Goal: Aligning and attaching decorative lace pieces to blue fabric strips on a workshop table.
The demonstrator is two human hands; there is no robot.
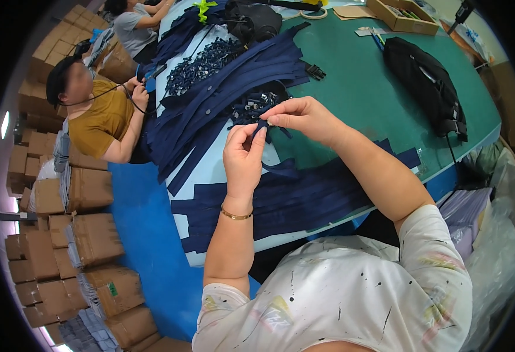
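A narrow navy blue webbing strap is pinched between the fingertips of both hands, the left hand below it and the right hand above and to its right. Only a short dark end shows between the fingers, raised above the bench. It hangs over a pile of similar navy strap lengths lying flat and overlapping across the bench's near edge.

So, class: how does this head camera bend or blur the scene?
Head view: the table edge curves, dark corners ring the frame, lighting is even; left hand and right hand on the navy strap look sharp; boxes smear near the rim.
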